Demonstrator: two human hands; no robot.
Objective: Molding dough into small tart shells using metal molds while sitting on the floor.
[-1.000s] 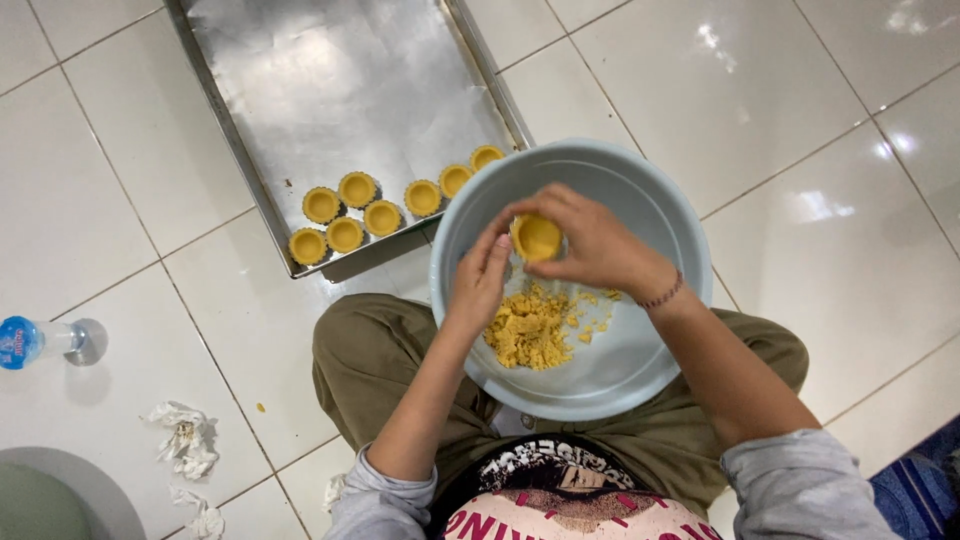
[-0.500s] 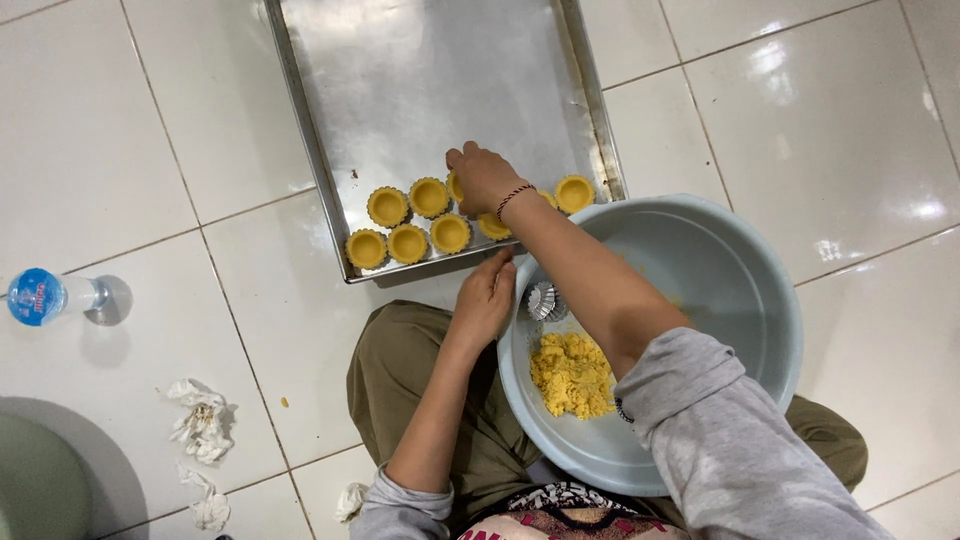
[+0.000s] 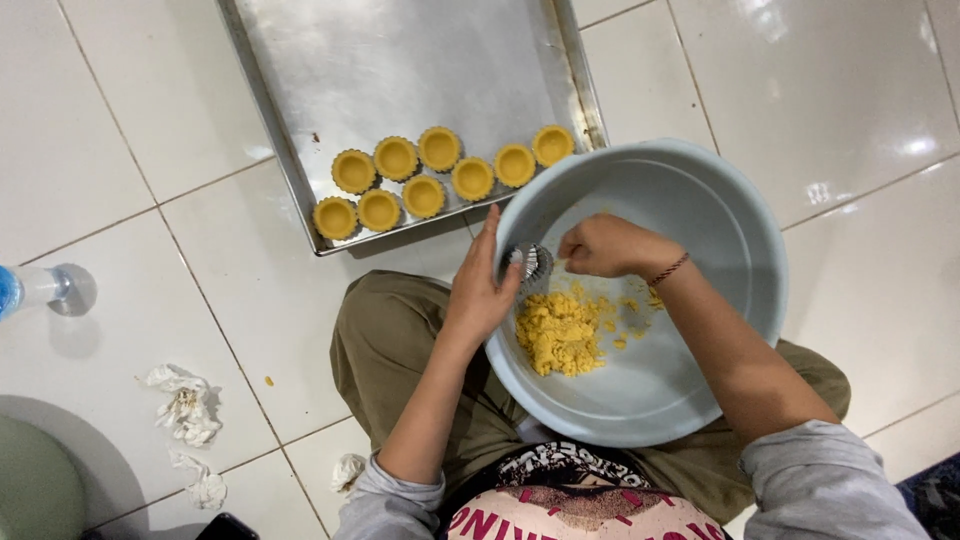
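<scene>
2 hands in basin [image 3: 720, 200]: L hand [image 3: 480, 290] fingers curl round metal tart mold [image 3: 532, 268], partly hidden; R hand [image 3: 605, 245] at 3 o'clock, fingers bunched, pinch unclear.

Both forearms reach forward from pushed-up grey sleeves, converging ahead of the lap. The left hand [image 3: 480, 290] is cupped, thumb up and fingers curled in a loose grip, palm facing right. The right hand [image 3: 603, 245] is bunched into a closed grip, knuckles up, a thin band at its wrist, just beside the left fingertips.
</scene>
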